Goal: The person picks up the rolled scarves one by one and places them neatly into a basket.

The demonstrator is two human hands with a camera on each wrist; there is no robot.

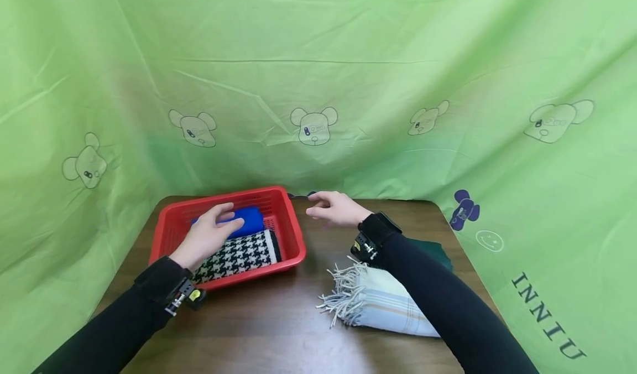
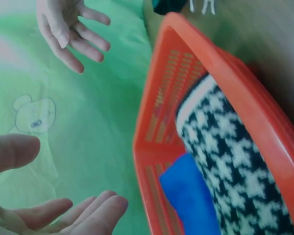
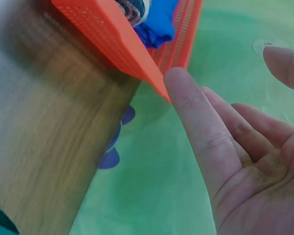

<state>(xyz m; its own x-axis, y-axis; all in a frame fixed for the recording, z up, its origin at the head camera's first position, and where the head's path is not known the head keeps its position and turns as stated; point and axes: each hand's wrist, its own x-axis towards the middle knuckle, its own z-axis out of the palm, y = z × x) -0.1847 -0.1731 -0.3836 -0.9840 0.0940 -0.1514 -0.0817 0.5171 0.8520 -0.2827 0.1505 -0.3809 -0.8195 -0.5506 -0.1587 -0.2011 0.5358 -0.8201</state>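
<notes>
A red plastic basket (image 1: 293,235) stands at the back left of the table. Inside it lie a folded blue cloth (image 1: 251,219) and, in front of that, a black-and-white houndstooth knit (image 1: 244,255). My left hand (image 1: 206,238) hovers over the basket's left part with its fingers spread and holds nothing. To the right of the basket, above the table's far edge, my right hand (image 1: 338,209) is raised, fingers loosely extended and bare of any object. In the right wrist view, the index fingertip (image 3: 179,81) overlaps the basket's corner.
A folded pale plaid scarf with fringe (image 1: 383,302) lies at the front right, partly covered by my right forearm. Behind it shows a dark green cloth (image 1: 433,252). Green printed fabric (image 1: 318,86) hangs around the wooden table (image 1: 259,324).
</notes>
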